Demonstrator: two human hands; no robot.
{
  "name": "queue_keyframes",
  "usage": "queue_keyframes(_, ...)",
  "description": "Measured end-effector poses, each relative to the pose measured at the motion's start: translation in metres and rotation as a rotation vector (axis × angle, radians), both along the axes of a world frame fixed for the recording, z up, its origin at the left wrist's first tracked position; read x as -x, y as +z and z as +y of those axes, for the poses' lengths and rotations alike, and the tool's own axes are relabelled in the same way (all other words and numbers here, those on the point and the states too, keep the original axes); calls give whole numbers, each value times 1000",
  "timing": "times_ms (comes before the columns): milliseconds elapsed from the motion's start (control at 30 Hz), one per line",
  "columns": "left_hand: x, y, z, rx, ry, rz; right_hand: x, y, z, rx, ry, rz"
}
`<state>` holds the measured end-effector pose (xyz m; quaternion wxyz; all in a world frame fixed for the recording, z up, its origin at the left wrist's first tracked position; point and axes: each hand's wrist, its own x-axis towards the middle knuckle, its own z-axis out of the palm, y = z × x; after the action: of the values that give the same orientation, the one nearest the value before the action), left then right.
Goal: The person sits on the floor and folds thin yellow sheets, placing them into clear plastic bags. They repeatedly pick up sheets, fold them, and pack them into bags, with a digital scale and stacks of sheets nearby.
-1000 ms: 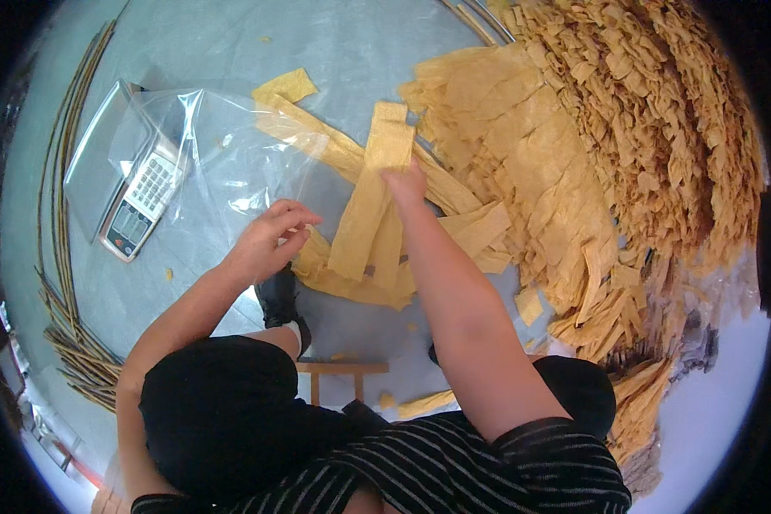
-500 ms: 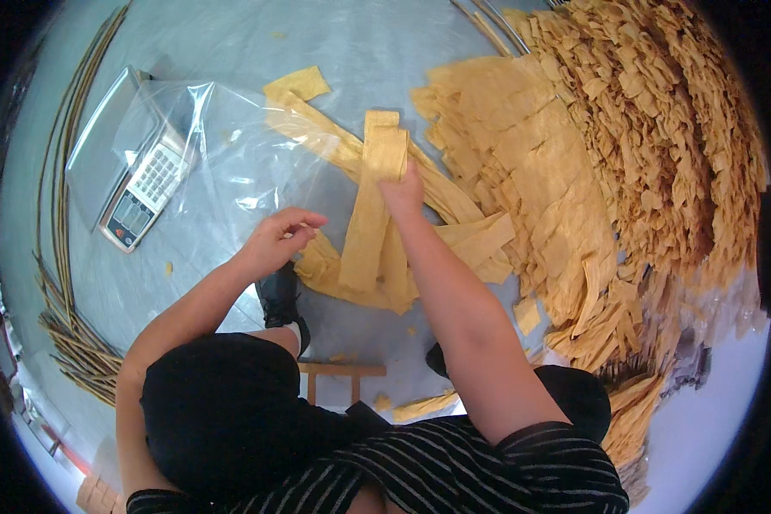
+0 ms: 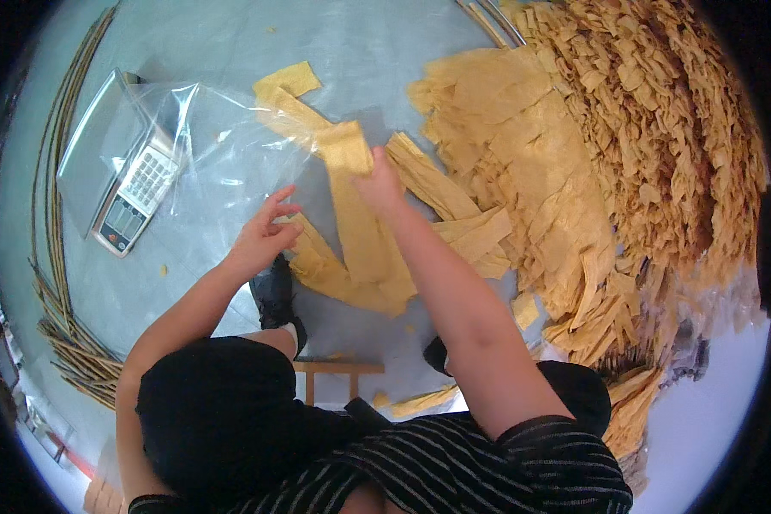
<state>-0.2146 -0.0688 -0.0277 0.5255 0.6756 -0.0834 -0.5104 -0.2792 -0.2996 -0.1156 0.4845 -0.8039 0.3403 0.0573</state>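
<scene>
Right hand: closed on the long, flat, folded yellow sheet strip near its upper end. Since the earlier frame, hand and strip have shifted left, toward the clear plastic bag; transfer of the strip appears underway. Left hand: fingers apart, more extended than earlier, no strip held; bag contact cannot be determined. Outward left, the silver-and-white keypad scale remains in place.

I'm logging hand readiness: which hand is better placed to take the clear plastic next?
Probably the left hand: it looks open and empty, close to the near edge of the clear plastic. The right hand is farther off and holds a yellow strip.
</scene>
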Motion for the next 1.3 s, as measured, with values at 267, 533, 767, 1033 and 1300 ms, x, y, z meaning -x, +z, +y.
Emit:
queue_keyframes(267, 6, 17, -12, 144, 293, 267, 36, 98, 73, -570, 104, -331)
queue_keyframes(533, 9, 19, -9, 236, 308, 367, 170, -1, -77, 615, -856, -115)
queue_keyframes(767, 11, 25, 2, 210, 349, 306, 226, -65, -119, -86, -972, -142)
queue_keyframes(1033, -5, 41, 19, 342, 506, 361, 138, 0, -89, -297, -969, -358)
queue_keyframes(1300, 11, 50, 5, 396, 438, 479, 40, 119, 62, -342, -203, -580)
